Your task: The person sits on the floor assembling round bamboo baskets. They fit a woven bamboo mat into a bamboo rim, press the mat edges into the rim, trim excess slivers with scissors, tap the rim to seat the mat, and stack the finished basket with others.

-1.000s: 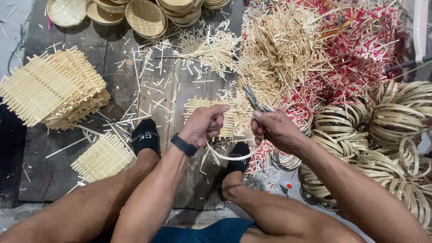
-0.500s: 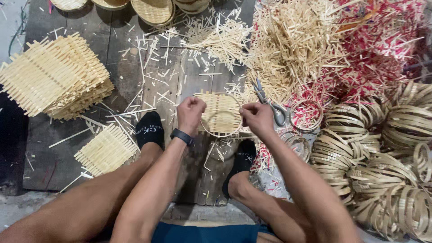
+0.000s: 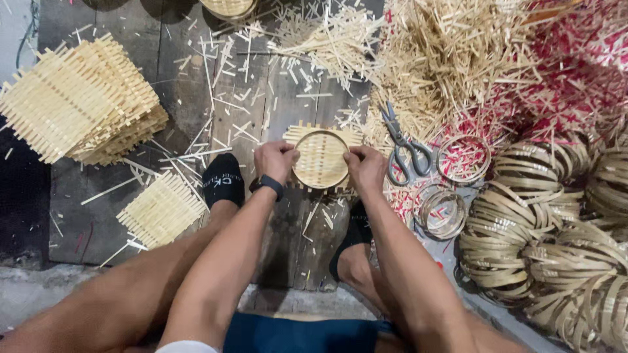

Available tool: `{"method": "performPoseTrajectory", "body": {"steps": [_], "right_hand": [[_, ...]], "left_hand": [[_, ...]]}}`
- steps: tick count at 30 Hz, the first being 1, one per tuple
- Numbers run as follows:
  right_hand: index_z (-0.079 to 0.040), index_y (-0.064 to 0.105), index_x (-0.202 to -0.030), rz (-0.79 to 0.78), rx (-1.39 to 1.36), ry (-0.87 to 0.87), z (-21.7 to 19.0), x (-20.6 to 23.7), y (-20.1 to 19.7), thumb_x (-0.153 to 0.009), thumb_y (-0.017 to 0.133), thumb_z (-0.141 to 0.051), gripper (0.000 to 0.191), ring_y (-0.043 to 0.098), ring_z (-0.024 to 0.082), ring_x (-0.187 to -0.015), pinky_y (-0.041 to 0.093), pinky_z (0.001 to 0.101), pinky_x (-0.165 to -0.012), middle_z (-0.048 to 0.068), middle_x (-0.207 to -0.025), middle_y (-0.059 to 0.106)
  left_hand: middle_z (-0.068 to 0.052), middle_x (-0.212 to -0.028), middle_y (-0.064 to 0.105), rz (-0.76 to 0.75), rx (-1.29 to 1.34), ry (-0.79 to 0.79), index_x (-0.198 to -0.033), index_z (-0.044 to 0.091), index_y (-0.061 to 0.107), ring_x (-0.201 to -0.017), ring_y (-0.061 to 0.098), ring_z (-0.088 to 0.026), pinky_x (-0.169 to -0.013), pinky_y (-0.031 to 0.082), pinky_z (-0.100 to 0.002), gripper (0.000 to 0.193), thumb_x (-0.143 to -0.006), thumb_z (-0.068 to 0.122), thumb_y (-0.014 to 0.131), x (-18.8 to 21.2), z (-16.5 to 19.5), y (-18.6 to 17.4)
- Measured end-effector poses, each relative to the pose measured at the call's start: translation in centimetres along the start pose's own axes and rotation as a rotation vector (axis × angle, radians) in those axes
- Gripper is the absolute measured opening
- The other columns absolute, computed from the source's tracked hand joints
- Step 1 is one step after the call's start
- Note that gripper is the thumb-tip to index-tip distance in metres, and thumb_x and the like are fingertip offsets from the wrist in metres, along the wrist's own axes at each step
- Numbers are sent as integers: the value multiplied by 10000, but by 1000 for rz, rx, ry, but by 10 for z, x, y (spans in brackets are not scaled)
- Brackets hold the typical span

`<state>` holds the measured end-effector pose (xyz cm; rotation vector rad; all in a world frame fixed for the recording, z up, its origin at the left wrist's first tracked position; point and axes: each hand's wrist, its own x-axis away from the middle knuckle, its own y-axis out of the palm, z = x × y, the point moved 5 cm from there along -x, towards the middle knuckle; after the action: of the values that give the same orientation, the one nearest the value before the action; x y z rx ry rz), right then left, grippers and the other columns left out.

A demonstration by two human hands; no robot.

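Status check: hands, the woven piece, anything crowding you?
Left hand and right hand grip round woven mat by its hoop, flat on the floor. Scissors lie just right of it, untouched. Loose bamboo strips scattered around.

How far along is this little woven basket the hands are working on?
Done: the mat is woven and sits inside a round hoop. In hand: the left hand and right hand press on the hoop's sides. Left: strip ends stick out untrimmed; the scissors lie aside.

Two hands, one ring on one mat, one scissors, two mat stacks, two loose rings.
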<state>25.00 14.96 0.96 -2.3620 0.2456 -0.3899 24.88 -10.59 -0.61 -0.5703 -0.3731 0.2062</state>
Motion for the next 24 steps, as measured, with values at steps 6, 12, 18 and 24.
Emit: {"method": "performPoseTrajectory", "body": {"steps": [6,12,18,24], "right_hand": [[-68,814,-964,-6,-43,-7,5,-3,5,-781,825,-169,210,758,233,-725,582,346,-737,139,-827,782],[-81,816,-963,6,-52,52,7,-1,5,-793,830,-162,189,748,203,-691,579,330,-708,121,-805,780],[-87,820,-963,-22,-38,65,7,1,2,-803,823,-164,177,748,192,-727,574,325,-745,105,-828,790],[-75,819,-967,-15,-55,42,9,-2,4,-792,838,-152,191,746,191,-744,575,315,-758,105,-844,791]], "left_hand": [[-119,-796,774,18,-140,25,-851,127,834,-743,737,-273,-749,573,-374,191,-686,218,868,-9,-4,5],[-83,-787,774,-11,-81,-74,-847,144,826,-722,753,-233,-729,591,-343,211,-652,190,891,-11,-6,4],[-81,-768,771,-63,-83,-140,-822,138,824,-705,751,-224,-692,591,-345,185,-658,188,895,-15,0,0],[-84,-771,776,-62,-44,-100,-834,126,826,-706,758,-216,-708,599,-331,173,-677,174,876,-14,3,0]]}}
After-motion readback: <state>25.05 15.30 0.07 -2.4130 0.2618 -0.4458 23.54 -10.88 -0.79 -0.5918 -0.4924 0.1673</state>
